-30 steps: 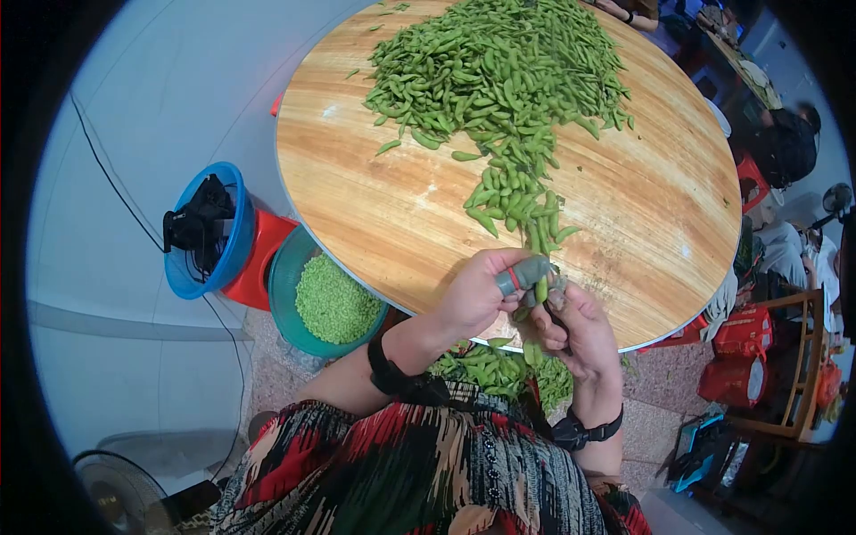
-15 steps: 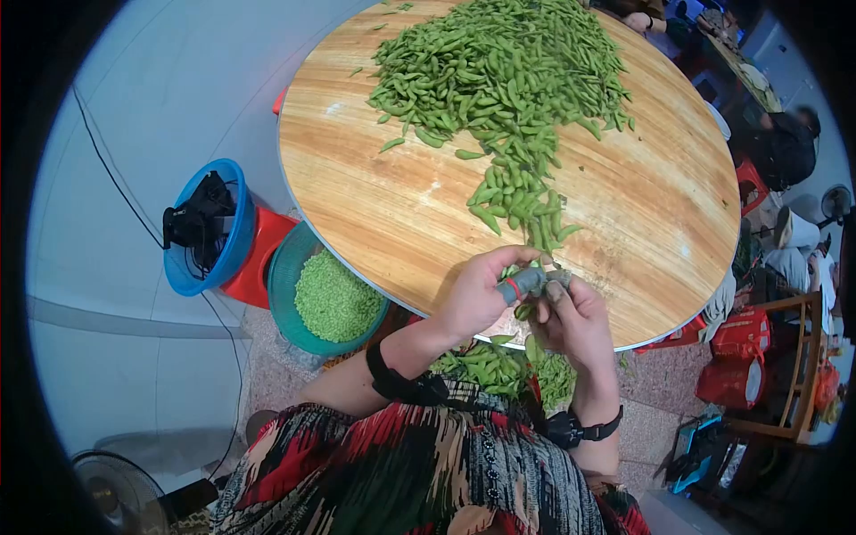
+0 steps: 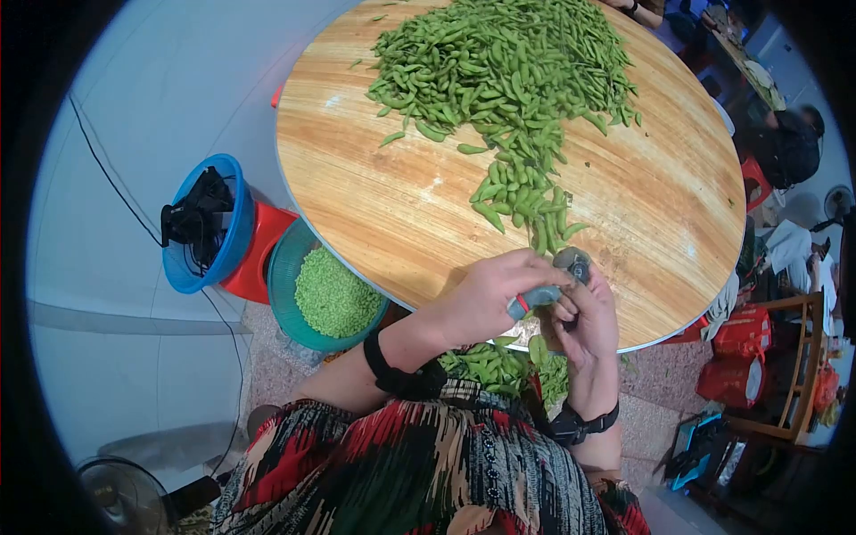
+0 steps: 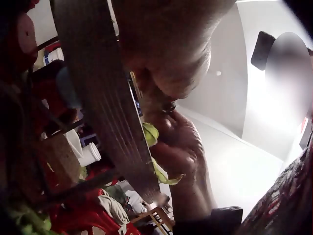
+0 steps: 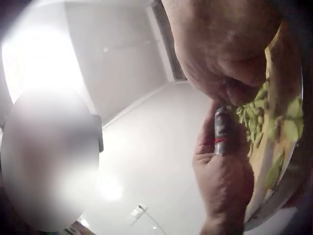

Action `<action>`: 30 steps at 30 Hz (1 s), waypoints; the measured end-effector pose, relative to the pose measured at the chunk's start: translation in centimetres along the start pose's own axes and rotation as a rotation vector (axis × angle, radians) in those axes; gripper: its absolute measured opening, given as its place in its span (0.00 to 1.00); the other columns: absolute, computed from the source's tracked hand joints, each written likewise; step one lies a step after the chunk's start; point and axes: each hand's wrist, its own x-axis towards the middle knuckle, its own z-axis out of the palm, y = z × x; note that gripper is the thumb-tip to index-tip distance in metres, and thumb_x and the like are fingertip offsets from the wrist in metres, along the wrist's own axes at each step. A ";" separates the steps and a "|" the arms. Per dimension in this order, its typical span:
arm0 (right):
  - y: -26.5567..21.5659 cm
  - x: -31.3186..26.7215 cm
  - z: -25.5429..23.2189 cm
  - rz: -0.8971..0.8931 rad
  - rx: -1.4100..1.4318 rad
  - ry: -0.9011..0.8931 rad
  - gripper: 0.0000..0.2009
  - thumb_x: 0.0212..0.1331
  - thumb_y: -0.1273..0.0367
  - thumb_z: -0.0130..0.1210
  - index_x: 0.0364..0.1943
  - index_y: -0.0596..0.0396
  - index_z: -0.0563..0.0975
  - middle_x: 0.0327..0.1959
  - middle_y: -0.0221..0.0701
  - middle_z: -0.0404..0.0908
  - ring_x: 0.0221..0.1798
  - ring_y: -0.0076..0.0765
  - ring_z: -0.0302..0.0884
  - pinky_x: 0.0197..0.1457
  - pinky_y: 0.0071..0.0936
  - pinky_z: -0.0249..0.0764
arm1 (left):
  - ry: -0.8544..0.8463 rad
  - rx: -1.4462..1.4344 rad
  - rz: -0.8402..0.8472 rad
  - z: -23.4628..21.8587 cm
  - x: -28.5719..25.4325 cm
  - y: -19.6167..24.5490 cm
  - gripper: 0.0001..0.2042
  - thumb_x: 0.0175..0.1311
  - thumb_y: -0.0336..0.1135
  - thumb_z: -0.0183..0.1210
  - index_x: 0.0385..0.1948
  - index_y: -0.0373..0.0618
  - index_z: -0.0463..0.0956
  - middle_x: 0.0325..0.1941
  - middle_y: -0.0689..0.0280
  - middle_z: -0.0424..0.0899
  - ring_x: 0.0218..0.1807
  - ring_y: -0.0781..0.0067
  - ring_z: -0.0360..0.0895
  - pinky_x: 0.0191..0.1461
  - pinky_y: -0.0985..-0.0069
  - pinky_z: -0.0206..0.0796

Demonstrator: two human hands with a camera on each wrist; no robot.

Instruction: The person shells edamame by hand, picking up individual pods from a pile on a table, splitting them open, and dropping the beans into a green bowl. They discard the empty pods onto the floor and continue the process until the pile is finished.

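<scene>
Both hands meet over the near edge of the round wooden table [image 3: 357, 169]. My left hand [image 3: 489, 299] reaches across, its grey-covered thumb with a red band against the right hand's fingers. My right hand [image 3: 590, 316] has curled fingers and a raised thumb in a dark grey cover. Whether a pod lies between the fingertips is hidden, also in both wrist views. Just beyond the hands, a trail of green pods [image 3: 517, 189] runs from the large pod heap [image 3: 499, 67]. More pods [image 3: 495, 367] lie below the table edge.
A green basket [image 3: 283, 285] of shelled beans [image 3: 334, 296] stands at the lower left, beside a red stool [image 3: 252, 259] and a blue basin [image 3: 234, 234] with black items. A fan [image 3: 120, 495] is lower left. Red bags [image 3: 740, 343] and a wooden chair [image 3: 802, 366] stand right.
The green pod seen between the fingers a second ago is out of sight. My left hand has moved slightly right over the right hand's fingers, and the right thumb has lifted.
</scene>
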 end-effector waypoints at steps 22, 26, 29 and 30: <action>-3.8 3.2 -1.1 -0.356 -1.830 0.121 0.09 0.50 0.71 0.53 0.36 0.58 0.74 0.28 0.48 0.77 0.32 0.54 0.74 0.35 0.42 0.68 | 0.262 -0.385 -0.303 0.2 0.1 -1.3 0.09 0.57 0.26 0.54 0.40 0.42 0.75 0.29 0.68 0.75 0.30 0.75 0.71 0.31 0.82 0.63; -3.4 0.9 -1.3 -0.298 -1.348 -0.006 0.10 0.49 0.71 0.56 0.33 0.62 0.72 0.20 0.34 0.75 0.24 0.33 0.72 0.30 0.30 0.69 | 0.075 0.094 -0.168 1.0 -0.4 -0.6 0.14 0.54 0.25 0.57 0.44 0.45 0.76 0.33 0.61 0.77 0.34 0.65 0.76 0.39 0.78 0.67; -2.5 -0.1 -1.2 -0.036 -0.923 -0.077 0.08 0.52 0.70 0.55 0.33 0.59 0.72 0.17 0.23 0.69 0.20 0.18 0.64 0.22 0.18 0.60 | 0.095 0.098 -0.119 1.4 -0.2 -0.2 0.14 0.54 0.25 0.57 0.43 0.45 0.76 0.32 0.60 0.78 0.35 0.65 0.76 0.39 0.79 0.67; -2.5 -0.4 -0.8 0.064 -0.754 -0.112 0.07 0.54 0.70 0.55 0.33 0.57 0.73 0.16 0.21 0.68 0.19 0.15 0.62 0.21 0.15 0.57 | 0.108 0.080 -0.143 1.4 -0.2 0.0 0.13 0.55 0.25 0.57 0.43 0.44 0.77 0.31 0.61 0.78 0.36 0.67 0.77 0.40 0.79 0.67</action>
